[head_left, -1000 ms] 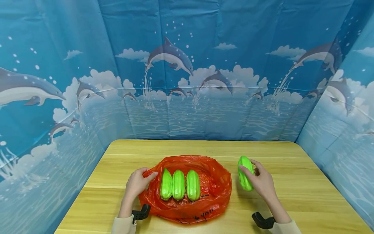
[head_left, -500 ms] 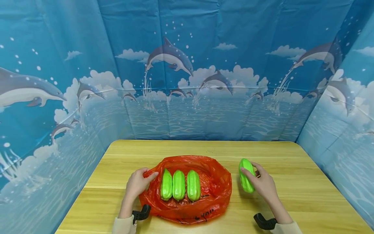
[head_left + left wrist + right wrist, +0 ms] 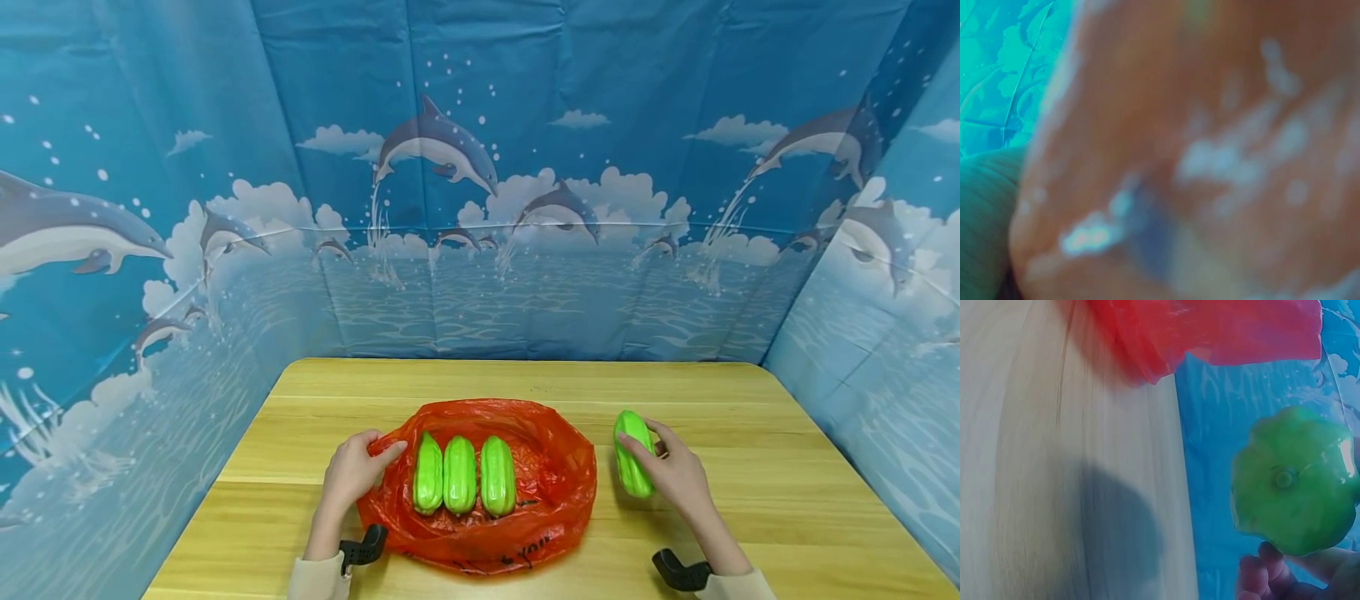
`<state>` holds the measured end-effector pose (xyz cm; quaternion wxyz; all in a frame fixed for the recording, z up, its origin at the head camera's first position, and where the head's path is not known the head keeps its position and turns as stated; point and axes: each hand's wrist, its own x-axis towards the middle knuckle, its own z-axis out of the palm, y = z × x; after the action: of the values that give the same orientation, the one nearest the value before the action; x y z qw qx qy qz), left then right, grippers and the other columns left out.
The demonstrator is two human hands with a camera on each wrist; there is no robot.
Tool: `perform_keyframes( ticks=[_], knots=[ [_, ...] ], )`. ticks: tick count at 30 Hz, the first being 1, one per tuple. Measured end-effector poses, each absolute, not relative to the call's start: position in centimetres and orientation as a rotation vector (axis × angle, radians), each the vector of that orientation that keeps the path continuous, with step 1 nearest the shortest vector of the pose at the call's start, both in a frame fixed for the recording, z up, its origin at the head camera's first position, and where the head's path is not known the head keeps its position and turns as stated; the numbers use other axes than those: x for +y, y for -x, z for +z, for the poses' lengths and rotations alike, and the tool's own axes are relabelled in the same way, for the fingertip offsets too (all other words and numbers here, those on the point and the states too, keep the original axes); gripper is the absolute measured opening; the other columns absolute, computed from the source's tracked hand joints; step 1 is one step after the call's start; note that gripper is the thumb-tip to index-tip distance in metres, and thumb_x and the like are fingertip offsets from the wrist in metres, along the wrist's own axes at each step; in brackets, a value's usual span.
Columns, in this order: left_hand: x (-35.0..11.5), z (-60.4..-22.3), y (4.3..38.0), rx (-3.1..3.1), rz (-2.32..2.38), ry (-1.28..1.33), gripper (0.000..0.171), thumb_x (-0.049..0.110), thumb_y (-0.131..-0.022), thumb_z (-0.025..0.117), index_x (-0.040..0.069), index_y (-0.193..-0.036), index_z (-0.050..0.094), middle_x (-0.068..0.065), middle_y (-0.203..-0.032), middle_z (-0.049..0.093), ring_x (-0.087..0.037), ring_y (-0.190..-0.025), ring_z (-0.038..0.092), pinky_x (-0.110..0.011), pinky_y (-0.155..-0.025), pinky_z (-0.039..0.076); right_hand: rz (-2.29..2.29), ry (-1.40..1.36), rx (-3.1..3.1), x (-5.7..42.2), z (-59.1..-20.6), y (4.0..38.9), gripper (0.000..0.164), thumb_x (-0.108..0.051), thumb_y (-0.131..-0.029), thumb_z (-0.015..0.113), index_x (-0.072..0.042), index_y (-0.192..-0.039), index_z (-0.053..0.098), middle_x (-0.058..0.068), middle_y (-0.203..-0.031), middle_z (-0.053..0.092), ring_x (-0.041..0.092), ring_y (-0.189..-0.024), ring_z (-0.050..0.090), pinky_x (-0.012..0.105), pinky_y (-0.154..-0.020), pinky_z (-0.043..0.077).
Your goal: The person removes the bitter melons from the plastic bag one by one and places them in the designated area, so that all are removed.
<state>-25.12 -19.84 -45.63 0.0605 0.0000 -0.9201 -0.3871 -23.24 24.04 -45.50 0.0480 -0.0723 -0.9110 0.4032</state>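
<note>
My left hand [image 3: 351, 473] pinches the left rim of a red plastic bag [image 3: 562, 508], thumb inside the opening. The bag lies spread open on the table, with black lettering along its front. Inside it, three bright green ribbed gourds [image 3: 460, 475] lie side by side. To the right of the bag, my right hand [image 3: 678, 475] grips another green ribbed gourd [image 3: 634, 454] between thumb and fingers. The right wrist view shows this gourd's scalloped end and small stub, raised above the table. In the left wrist view, blurred red plastic hides the hand.
The wooden table [image 3: 772, 467] has rounded back corners. Behind it and along both sides hangs a blue dolphin-print curtain [image 3: 480, 292]. Black wrist mounts [image 3: 678, 571] sit below each hand.
My right hand has come slightly nearer the front of the table with the gourd. The left hand keeps its hold on the bag, and the three gourds inside have not moved.
</note>
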Motion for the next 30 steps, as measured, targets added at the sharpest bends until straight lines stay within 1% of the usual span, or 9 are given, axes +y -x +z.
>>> perform_keyframes(
  ticks=[8,13,17,26,30],
  knots=[
    [-20.0,-45.8,25.2,-2.79,-1.165,-0.006,0.033,0.04,-0.085,0.07,0.013,-0.074,0.056,0.001,-0.056,0.042,-0.015,-0.052,0.043,-0.029,-0.052,0.031,1.238,0.216,-2.804,24.3,-45.9,23.3,0.079,-0.059,-0.088,0.055,-0.003,-0.141,0.038,0.012,-0.087,0.055,0.021,-0.067,0.05,0.033,-0.056,0.041],
    [-20.0,-45.9,25.3,-2.793,-1.171,-0.005,0.032,0.04,-0.085,0.07,0.013,-0.074,0.057,0.001,-0.056,0.043,-0.015,-0.052,0.044,-0.03,-0.052,0.031,1.249,0.218,-2.802,24.4,-46.2,23.4,0.08,-0.06,-0.088,0.055,-0.003,-0.141,0.038,0.01,-0.081,0.053,0.021,-0.064,0.049,0.033,-0.055,0.04],
    [-19.9,-45.9,25.3,-2.793,-1.175,0.003,0.034,0.04,-0.085,0.07,0.012,-0.072,0.054,0.001,-0.056,0.041,-0.015,-0.051,0.043,-0.029,-0.052,0.031,1.268,0.219,-2.795,24.6,-46.5,23.4,0.079,-0.059,-0.088,0.055,-0.004,-0.141,0.038,0.009,-0.078,0.054,0.02,-0.063,0.05,0.032,-0.055,0.041],
    [-20.0,-45.9,25.3,-2.788,-1.173,0.002,0.031,0.039,-0.085,0.07,0.013,-0.075,0.057,0.001,-0.057,0.043,-0.016,-0.053,0.044,-0.03,-0.052,0.031,1.277,0.249,-2.814,24.6,-46.6,23.4,0.081,-0.061,-0.086,0.056,-0.004,-0.141,0.038,0.012,-0.088,0.058,0.02,-0.069,0.053,0.033,-0.058,0.043],
    [-19.9,-45.9,25.3,-2.789,-1.17,0.004,0.033,0.039,-0.085,0.07,0.012,-0.073,0.055,0.001,-0.057,0.042,-0.015,-0.052,0.043,-0.029,-0.052,0.031,1.256,0.247,-2.831,24.7,-46.6,23.4,0.082,-0.062,-0.086,0.055,-0.004,-0.142,0.038,0.014,-0.093,0.057,0.022,-0.072,0.052,0.033,-0.059,0.042]
  ],
)
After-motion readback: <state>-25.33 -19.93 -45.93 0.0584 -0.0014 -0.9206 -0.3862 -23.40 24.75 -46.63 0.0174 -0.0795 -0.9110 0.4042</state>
